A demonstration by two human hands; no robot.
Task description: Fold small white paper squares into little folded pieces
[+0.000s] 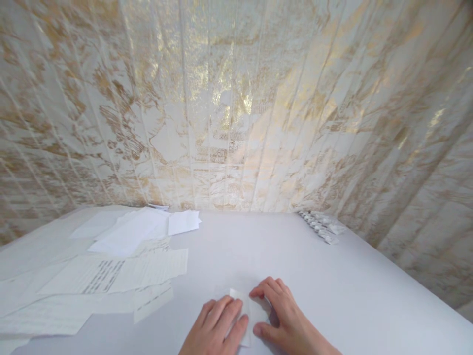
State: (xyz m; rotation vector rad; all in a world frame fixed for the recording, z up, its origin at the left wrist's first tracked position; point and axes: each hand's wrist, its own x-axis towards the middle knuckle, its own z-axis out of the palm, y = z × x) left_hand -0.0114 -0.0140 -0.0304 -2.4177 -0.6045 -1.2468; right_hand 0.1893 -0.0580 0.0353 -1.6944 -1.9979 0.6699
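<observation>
A small piece of white paper [246, 306] lies on the white table near its front edge, between my two hands. My left hand [218, 328] rests on the paper's left part, fingers lying over it and thumb pointing to the right. Beneath those fingers, part of the paper is hidden. My right hand [283, 313] is at the paper's right side, its curved fingers and thumb apart with a gap between them. Whether the right fingertips touch the paper or only the table, I cannot tell.
Overlapping printed sheets [99, 276] cover the table's left side. Behind them lie blank white papers [129, 229] and a small white stack [184, 222]. A row of small silvery packets [320, 227] sits at the back right. A gold-patterned curtain [229, 123] hangs along the table's far edge.
</observation>
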